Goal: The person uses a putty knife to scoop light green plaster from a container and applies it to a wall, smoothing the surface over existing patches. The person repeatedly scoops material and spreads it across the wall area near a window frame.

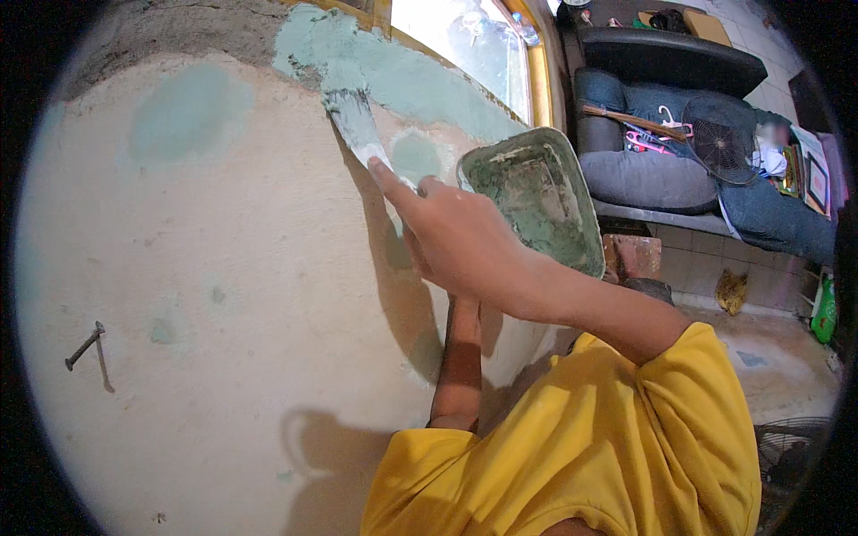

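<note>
Pale cream plaster covers the wall point(232, 295) before us, running up to a window point(465, 45) in a yellowish frame, while off to the right we see a dark couch point(651, 182) with a fan point(719, 140) and loose odds and ends on it. Our right hand point(469, 237) grasps a putty knife point(357, 129), one finger stretched along toward the blade, whose end lies at the lower edge of a wide green band of filler point(429, 76) beneath the window frame. Just beside that hand, to its right, sits a squarish tray point(577, 198), its inside smeared with the same green and apparently down to a thin coating. Our left forearm point(462, 348) rises behind the right hand, but the left hand itself is hidden, so we cannot tell whether it supports the tray or grips anything. As for progress, we judge the work partly done: the band below the window is laid on thickly, and a large round patch point(189, 112) at upper left, along with several small spots lower down, already carries green. Left over, it seems, are the rough grey strip point(179, 36) along the top left, which shows no green over most of its length, and the band's ragged lower edge. A nail point(85, 346) juts from bare plaster at lower left.
</note>
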`<state>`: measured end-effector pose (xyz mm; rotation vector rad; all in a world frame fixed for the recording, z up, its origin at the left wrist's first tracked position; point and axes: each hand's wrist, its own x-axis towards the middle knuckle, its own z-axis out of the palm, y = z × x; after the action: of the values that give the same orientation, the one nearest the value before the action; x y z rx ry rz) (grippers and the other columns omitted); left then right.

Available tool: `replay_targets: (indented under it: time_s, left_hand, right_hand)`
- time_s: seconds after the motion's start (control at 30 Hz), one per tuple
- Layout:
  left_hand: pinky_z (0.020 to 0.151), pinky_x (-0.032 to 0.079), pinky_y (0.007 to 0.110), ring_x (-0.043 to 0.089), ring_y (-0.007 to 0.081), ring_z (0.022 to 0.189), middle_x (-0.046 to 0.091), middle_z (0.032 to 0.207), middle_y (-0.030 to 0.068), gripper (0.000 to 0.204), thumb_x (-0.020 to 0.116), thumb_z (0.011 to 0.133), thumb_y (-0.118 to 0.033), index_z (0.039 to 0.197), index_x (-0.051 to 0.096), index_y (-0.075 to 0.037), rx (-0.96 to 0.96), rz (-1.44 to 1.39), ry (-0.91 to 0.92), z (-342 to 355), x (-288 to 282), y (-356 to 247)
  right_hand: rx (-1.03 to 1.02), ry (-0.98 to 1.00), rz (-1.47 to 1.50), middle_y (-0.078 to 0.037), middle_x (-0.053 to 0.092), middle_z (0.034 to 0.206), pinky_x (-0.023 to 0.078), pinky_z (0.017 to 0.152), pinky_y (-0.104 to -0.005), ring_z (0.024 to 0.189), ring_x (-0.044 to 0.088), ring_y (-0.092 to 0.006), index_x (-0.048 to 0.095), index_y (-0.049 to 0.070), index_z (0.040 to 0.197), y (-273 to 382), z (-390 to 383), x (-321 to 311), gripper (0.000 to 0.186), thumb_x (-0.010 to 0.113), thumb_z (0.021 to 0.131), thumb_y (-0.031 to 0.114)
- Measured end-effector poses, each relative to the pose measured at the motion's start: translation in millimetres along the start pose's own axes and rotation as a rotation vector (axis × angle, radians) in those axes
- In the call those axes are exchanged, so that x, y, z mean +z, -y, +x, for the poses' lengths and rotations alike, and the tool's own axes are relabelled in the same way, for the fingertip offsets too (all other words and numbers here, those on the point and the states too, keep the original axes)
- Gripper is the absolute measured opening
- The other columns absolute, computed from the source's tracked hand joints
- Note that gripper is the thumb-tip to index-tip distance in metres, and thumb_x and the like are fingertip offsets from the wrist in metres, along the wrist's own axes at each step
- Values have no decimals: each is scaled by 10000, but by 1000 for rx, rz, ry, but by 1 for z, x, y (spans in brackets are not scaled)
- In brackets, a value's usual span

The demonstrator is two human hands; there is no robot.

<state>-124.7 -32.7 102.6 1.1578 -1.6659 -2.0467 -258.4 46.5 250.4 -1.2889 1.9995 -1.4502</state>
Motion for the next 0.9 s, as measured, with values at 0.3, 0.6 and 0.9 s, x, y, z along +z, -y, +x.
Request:
replay_targets:
  time_s: [0.3, 0.6, 0.9]
  left_hand:
    - [1060, 265, 349, 402, 237, 1233, 421, 1348, 93, 637, 432, 905, -466, 1365, 343, -35, -41, -59, 109, 1, 17, -27]
    - [1043, 290, 353, 417, 224, 1220, 442, 1333, 94, 672, 461, 886, -496, 1358, 359, -29, -38, -82, 135, 6, 27, -26]
    - [983, 345, 355, 497, 254, 1122, 540, 1212, 157, 631, 466, 865, -490, 1280, 441, -16, -180, 461, -149, 1, 34, -51]
  right_hand:
    - [-97, -228, -39, -164, 607, 750, 468, 577, -383, 604, 593, -217, 479, 108, 1299, -28, 3, -56, 427, 501, 873, 93]
    - [-195, -399, -65, -229, 631, 830, 487, 724, -435, 733, 614, -376, 656, 37, 1036, -68, 102, -86, 289, 493, 816, 128]
    - [-134, -239, -151, -226, 638, 825, 513, 731, -459, 770, 632, -376, 659, 75, 1040, -56, 102, -79, 319, 488, 772, 94]
